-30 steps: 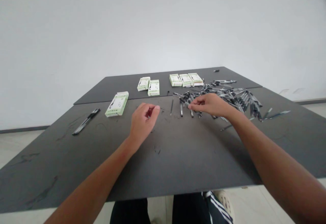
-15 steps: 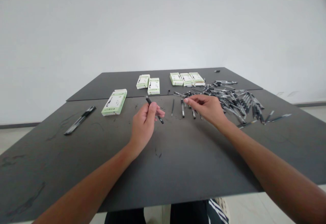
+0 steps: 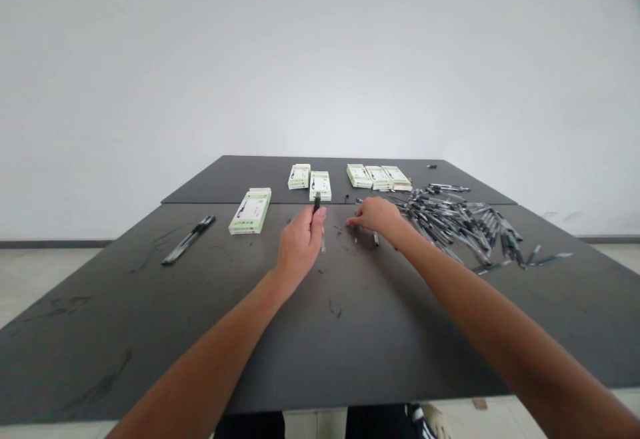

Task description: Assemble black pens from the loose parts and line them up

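Note:
My left hand [image 3: 300, 242] is closed around a black-capped pen [image 3: 317, 202]; the cap end sticks up above the thumb and most of the barrel is hidden by the fingers. To its right, my right hand [image 3: 377, 216] is low over the table, thumb and fingers pinched together. Whatever lies between those fingertips is too small or hidden to make out. A pen end [image 3: 376, 239] shows on the table just below the right hand. Beyond that hand spreads a big heap of clear pens with black parts [image 3: 450, 222].
On the dark table [image 3: 310, 352], a green-and-white pen box [image 3: 251, 211] lies left of my left hand, with several similar boxes [image 3: 320, 186] farther back. A few pens [image 3: 189, 240] lie together at the left. Small dark scraps [image 3: 336, 309] dot the surface.
The view has shifted, so the table's things sit lower and farther right. My left hand has turned the pen more upright and come nearer my right hand, which has lowered over the nearer pens.

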{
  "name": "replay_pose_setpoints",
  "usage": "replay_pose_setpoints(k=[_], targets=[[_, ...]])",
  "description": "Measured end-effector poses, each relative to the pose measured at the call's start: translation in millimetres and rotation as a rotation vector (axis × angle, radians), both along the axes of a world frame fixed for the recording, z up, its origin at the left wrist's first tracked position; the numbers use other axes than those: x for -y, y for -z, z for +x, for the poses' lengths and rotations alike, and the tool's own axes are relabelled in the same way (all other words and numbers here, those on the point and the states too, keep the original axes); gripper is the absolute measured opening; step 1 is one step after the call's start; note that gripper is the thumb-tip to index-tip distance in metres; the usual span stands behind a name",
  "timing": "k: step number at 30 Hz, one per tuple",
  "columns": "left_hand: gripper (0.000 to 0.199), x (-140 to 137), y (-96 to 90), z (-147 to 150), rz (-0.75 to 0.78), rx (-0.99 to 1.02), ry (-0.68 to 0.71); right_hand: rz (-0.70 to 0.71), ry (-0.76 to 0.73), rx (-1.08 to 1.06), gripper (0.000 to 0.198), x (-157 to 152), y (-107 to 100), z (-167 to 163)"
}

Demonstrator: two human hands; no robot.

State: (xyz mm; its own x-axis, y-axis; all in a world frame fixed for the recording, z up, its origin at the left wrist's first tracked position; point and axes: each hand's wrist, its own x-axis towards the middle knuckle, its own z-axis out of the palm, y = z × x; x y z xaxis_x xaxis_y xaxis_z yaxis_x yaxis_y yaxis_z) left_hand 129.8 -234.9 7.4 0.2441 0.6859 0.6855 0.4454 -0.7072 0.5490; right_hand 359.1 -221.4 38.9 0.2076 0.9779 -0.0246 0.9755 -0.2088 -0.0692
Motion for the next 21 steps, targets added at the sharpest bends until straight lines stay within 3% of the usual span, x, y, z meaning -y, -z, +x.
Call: replay_pose_setpoints(k=[5, 11, 15, 18, 21], targets=[[0.042, -11, -0.1, -10, 0.001, 0.0, -0.033, -0.126, 0.085, 0.069, 0.026, -23, -7, -3], [0.039, -8, -1.7, -11, 0.053, 0.007, 0.014, -0.086, 0.062, 0.024, 0.017, -19, -14, -5], [0.039, 5, -1.3, -7, 0.117, -0.025, 0.119, 0.087, -0.018, -0.133, 0.037, 14, -28, -5], [0.041, 14, 1.0, -2, 0.138, -0.064, 0.22, 0.26, -0.065, -0.286, 0.042, 48, -38, -5], [0.041, 22, 3.7, 2, 0.156, -0.092, 0.307, 0.601, -0.179, -0.691, 0.033, 79, -41, -8]])
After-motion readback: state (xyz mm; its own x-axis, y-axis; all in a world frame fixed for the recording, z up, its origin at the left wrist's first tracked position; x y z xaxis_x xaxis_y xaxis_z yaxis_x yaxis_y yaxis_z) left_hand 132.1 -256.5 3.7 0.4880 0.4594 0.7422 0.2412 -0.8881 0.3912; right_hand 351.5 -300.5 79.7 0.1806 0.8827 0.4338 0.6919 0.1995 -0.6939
